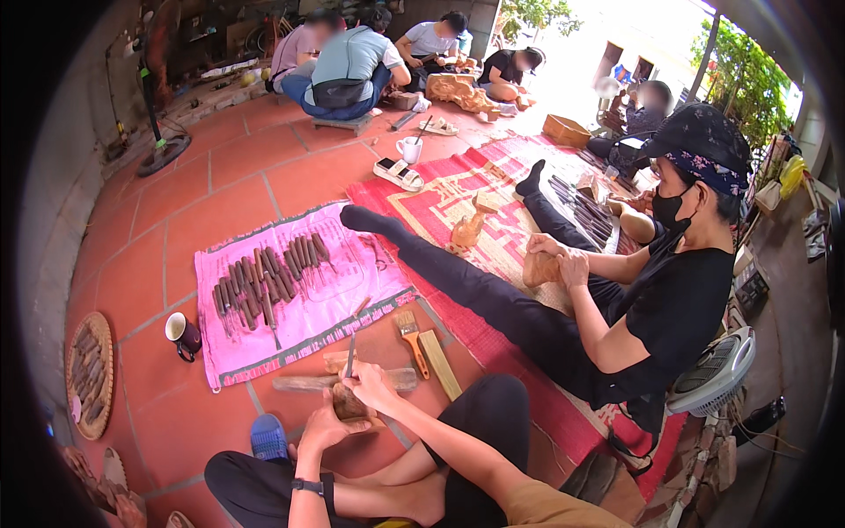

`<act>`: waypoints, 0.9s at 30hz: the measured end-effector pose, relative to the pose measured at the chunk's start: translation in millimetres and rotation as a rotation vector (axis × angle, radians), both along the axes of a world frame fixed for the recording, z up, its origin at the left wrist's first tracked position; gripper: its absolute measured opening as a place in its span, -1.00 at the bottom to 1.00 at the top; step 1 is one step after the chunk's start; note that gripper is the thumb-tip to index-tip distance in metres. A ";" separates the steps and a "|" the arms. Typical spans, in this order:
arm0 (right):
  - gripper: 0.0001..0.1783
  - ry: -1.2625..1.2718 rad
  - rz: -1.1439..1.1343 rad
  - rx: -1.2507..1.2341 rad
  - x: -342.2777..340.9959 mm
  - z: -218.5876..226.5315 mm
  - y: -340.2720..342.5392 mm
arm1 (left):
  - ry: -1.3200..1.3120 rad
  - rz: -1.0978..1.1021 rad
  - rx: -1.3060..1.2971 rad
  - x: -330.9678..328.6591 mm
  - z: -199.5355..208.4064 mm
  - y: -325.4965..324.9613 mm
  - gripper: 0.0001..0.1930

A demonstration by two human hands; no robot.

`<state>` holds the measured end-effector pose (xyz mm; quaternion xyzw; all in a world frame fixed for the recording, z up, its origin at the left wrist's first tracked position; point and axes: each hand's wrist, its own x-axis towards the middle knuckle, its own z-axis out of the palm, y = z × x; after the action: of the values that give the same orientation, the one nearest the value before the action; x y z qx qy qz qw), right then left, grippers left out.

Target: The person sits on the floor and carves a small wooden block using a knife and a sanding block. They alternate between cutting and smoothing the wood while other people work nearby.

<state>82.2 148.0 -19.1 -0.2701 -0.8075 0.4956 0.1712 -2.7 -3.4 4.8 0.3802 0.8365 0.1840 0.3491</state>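
My right hand (pixel 373 388) is closed around a wood-carving chisel (pixel 351 354). The chisel points up and away from me, its metal shank showing above my fingers. My left hand (pixel 327 428) grips a brown wood block (pixel 349 403) from its near left side, low in front of my crossed legs. The block sits right under my right hand, so the chisel's lower end is hidden. Beyond the block a rough wooden stick (pixel 299 384) lies across the tiles. To its right are a paintbrush (pixel 411 342) with an orange handle and a flat wooden bar (pixel 440 364).
A pink cloth (pixel 352 279) holds several carving tools (pixel 261 280). Left of it stand a dark mug (pixel 182 336) and a round basket (pixel 91 374). A blue slipper (pixel 268 436) is near my knee. On the right a co-worker (pixel 678 264) holds a wood piece (pixel 541 268), legs outstretched.
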 end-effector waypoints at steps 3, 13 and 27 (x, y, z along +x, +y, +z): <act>-0.86 0.014 0.049 0.050 2.9 -1.1 -12.1 | -0.064 -0.002 0.019 -0.7 6.0 1.4 0.54; -0.85 -0.088 0.028 0.117 4.6 20.8 -25.0 | -0.129 0.039 0.033 -0.2 7.9 -0.5 0.53; -0.84 -0.080 0.011 0.245 -0.6 19.7 -25.8 | -0.040 0.019 -0.036 -0.1 -1.1 -2.2 0.60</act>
<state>81.6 122.2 0.6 -0.2624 -0.8698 0.3828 0.1677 -2.8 -5.5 3.7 0.3622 0.8361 0.1798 0.3708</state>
